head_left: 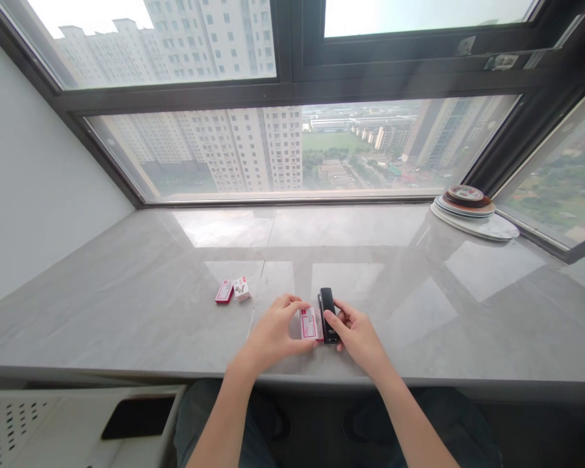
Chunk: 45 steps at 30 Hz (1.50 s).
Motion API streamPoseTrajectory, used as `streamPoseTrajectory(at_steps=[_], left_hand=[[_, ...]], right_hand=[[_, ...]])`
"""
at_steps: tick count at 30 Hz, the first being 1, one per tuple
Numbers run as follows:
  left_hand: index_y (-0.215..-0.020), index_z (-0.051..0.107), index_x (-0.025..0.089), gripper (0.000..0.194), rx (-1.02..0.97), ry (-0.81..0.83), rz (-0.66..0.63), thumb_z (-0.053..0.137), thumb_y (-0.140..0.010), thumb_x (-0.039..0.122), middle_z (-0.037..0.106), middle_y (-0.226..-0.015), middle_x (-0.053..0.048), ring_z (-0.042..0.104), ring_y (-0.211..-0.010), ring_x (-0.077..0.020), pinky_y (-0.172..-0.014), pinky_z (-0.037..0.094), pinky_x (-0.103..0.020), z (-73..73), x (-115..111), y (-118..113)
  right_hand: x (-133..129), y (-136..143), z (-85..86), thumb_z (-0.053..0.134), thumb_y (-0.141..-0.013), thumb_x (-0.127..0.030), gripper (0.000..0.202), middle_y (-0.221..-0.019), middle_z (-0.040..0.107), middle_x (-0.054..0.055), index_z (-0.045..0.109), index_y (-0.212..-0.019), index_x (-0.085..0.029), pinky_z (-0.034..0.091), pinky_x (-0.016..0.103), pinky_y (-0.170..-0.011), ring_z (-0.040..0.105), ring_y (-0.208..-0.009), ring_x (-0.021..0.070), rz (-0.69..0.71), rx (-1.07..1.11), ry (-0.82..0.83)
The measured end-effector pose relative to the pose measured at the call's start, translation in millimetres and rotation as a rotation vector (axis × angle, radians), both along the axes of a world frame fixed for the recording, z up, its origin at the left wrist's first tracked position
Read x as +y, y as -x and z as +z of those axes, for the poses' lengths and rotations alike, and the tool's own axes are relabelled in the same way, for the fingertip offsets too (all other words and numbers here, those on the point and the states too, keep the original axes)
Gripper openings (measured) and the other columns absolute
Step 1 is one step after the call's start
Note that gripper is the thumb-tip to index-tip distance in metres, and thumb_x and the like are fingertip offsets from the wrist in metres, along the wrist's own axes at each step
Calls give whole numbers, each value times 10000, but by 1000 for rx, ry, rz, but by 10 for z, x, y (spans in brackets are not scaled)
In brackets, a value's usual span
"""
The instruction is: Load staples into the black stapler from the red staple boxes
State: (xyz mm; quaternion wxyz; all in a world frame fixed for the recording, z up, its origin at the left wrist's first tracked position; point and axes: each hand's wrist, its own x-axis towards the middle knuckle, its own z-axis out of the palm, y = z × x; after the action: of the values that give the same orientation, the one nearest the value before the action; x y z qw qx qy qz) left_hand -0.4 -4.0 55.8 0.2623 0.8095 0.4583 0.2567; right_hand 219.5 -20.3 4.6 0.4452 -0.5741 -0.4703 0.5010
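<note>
My right hand (358,335) is closed around a black stapler (327,312), with the thumb on its top and the fingers along its right side. Just left of the stapler lies a small pink-and-white box (309,324). My left hand (275,328) holds this box by its ends, between thumb and fingers. The box and the stapler are side by side, close together over the grey countertop (175,325). Further left, a second pink-and-white box (224,292) touches or nearly touches a small white box (242,288) with a printed picture.
A stack of plates or round mats (472,211) stands in the far right corner by the window. The dark window frame (287,200) edges the counter's back. Below the front edge at left is a pale perforated surface (78,422) with a dark phone-like rectangle (139,417).
</note>
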Motion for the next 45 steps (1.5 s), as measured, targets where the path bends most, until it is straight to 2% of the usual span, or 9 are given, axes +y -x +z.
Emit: streamPoseTrajectory(at_steps=[11, 15, 19, 23, 26, 29, 34, 39, 45], left_hand=[[-1206, 643, 335, 606, 75, -32, -119, 903, -662, 396, 654, -1164, -21, 583, -1094, -282, -976, 479, -417, -105, 19, -239], [-1366, 573, 343, 775, 60, -35, -140, 882, -683, 539, 626, -1295, -36, 560, -1191, -288, -1033, 467, -408, -42, 22, -180], [-1439, 544, 336, 439, 11, -146, 151, 476, -1019, 447, 589, -1405, -36, 505, -1307, -254, -1135, 386, -404, 34, 285, 337], [-1405, 581, 244, 494, 124, -155, 623, 350, -969, 238, 585, -1439, -53, 442, -1351, -283, -1164, 331, -439, -81, 647, 1174], [-1382, 606, 241, 520, 265, -10, 534, 429, -892, 248, 577, -1468, -33, 420, -1380, -293, -1179, 310, -421, -230, 681, 1617], [-1437, 555, 273, 629, 342, 51, 418, 555, -809, 312, 567, -1471, -29, 432, -1367, -312, -1132, 370, -404, -290, 486, 1757], [-1271, 642, 301, 515, 313, 93, 305, 676, -764, 386, 641, -1283, -34, 587, -1163, -293, -1002, 478, -382, -106, 86, 1449], [-1237, 624, 291, 461, 80, 92, 129, 688, -780, 297, 635, -1184, -30, 636, -1023, -225, -923, 525, -336, 146, -90, 645], [-1279, 608, 319, 567, -47, 16, -59, 759, -741, 222, 632, -1251, -22, 608, -1163, -242, -1010, 503, -349, 107, -117, -98]], right_hand=[[-94, -1, 7, 656, -889, -609, 672, -711, 490, -67, 609, -1416, -194, 481, 247, -412, 501, -438, 90, 3, -26, -6], [-81, 10, 8, 664, -882, -616, 694, -717, 490, -64, 604, -1421, -183, 480, 248, -406, 503, -440, 92, -4, -24, 3], [-74, 23, -3, 684, -864, -621, 725, -719, 476, -64, 594, -1433, -181, 487, 249, -407, 486, -457, 92, -34, -16, 22], [-83, 23, -5, 684, -868, -613, 711, -734, 476, -61, 594, -1430, -187, 488, 249, -407, 481, -459, 89, -33, -20, 14], [-80, 16, -16, 679, -874, -614, 700, -742, 476, -57, 598, -1426, -191, 494, 253, -406, 486, -463, 90, -33, -22, 17], [-73, 10, -36, 674, -878, -616, 707, -753, 490, -49, 594, -1437, -192, 506, 257, -414, 496, -481, 95, -29, -20, 27], [-80, 13, -53, 673, -883, -611, 714, -761, 499, -42, 584, -1456, -194, 524, 259, -431, 509, -519, 103, -32, -13, 32], [-94, 18, -31, 670, -892, -603, 704, -762, 484, -43, 583, -1456, -190, 522, 253, -425, 509, -522, 102, -26, -11, 20], [-82, 7, -26, 671, -888, -611, 700, -733, 484, -54, 598, -1437, -184, 497, 250, -408, 508, -458, 92, -14, -15, 11]])
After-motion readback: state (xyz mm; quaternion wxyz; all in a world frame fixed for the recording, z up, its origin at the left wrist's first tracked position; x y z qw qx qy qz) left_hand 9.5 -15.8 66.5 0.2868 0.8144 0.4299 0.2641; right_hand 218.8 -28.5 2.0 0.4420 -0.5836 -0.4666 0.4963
